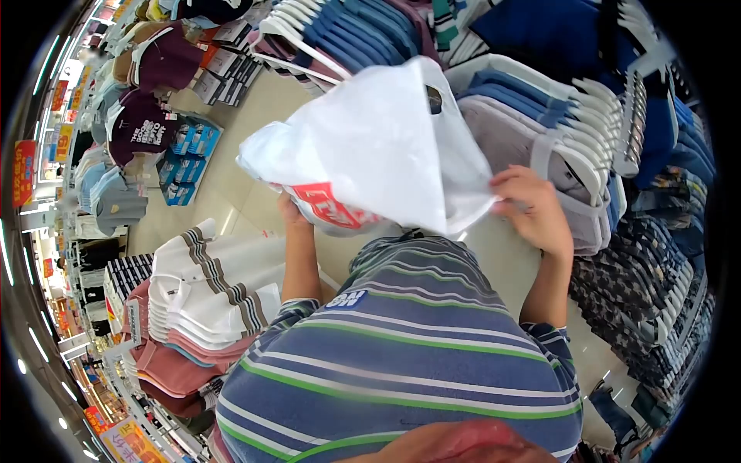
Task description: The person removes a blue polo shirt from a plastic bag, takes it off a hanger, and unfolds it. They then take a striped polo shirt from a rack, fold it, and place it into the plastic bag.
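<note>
A large white plastic bag (370, 131) with a red printed patch hangs in front of the striped shirt (401, 347). Its rim at the right is pinched between the fingers of my right hand (532, 204), and the bag's mouth gapes on that side. My left hand (293, 212) is below the bag's lower left part, near the red print, with its fingers mostly hidden behind the plastic. What is inside the bag cannot be seen.
Racks of hanging clothes stand close by: grey and blue garments (509, 131) at the right, camouflage ones (633, 285) at the lower right, white polo shirts (193, 285) at the left. A blue display box (189, 158) stands on the tiled floor (231, 139).
</note>
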`<state>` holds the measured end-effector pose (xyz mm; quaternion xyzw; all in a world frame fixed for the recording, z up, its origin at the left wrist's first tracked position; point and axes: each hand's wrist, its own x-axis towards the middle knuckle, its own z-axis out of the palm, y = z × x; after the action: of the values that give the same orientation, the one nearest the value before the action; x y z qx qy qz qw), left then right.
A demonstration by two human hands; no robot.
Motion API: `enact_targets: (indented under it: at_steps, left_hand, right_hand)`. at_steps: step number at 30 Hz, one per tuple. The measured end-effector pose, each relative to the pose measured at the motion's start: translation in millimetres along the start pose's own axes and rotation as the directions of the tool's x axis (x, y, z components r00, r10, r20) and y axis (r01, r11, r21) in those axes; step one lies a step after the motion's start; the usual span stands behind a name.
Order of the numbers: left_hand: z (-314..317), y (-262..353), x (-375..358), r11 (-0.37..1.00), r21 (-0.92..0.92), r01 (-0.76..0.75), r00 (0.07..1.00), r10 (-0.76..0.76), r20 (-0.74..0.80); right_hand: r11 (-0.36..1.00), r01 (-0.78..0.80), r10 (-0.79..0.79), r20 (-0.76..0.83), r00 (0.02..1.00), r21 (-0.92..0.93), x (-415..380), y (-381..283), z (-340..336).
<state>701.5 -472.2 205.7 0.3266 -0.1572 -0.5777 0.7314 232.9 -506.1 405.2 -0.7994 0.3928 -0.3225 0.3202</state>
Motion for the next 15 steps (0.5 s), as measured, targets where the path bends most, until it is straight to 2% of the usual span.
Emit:
enact_targets:
  at_steps: [1,2,3,4,5,6,7,9,11,13,15]
  left_hand:
    - [-11,6,11,0.994,-0.102,0.025,0.996,-0.016,0.088]
    - [-19,13,20,0.978,-0.201,0.055,0.984,-0.019,0.177]
    - [-18,20,25,0.975,-0.214,0.058,0.979,-0.014,0.205]
    - [-18,27,30,0.975,-0.220,0.024,0.992,0.003,0.123]
    - [-21,33,35,0.975,-0.223,-0.010,0.999,0.020,0.041]
    - [-26,39,40,0.973,-0.228,-0.020,0.999,0.030,0.041]
    - [-30,45,43,0.968,-0.251,-0.011,0.999,0.018,0.028]
    - [-48,56,52,0.962,-0.273,-0.004,1.000,0.009,0.017]
    - [-77,64,66,0.979,-0.206,0.000,1.000,-0.005,-0.021]
    - [-84,71,70,0.979,-0.203,0.005,0.998,-0.018,-0.059]
    - [-96,76,76,0.962,-0.256,0.098,0.994,-0.085,0.064]
  right_hand:
    - [1.000,0.007,-0.007,0.004,1.000,-0.005,3,-6,-3]
    - [0.983,-0.050,0.044,0.037,0.998,0.179,4,-5,-10]
    - [0.928,-0.112,0.089,0.081,0.993,0.354,6,-2,-15]
    - [0.931,-0.104,0.078,0.086,0.993,0.350,8,5,-15]
    - [0.881,-0.082,0.077,0.029,0.997,0.466,16,6,-13]
    - [0.816,-0.054,0.086,-0.028,0.996,0.575,25,6,-9]
    - [0.818,-0.052,0.079,-0.023,0.997,0.573,37,10,1]
    - [0.897,-0.087,0.170,-0.155,0.973,0.433,88,-8,32]
    - [0.932,-0.044,0.096,-0.129,0.987,0.359,135,1,60]
    - [0.977,0.103,-0.077,-0.142,0.987,0.187,186,-15,78]
    - [0.964,0.268,-0.264,-0.160,0.951,0.002,227,-45,98]
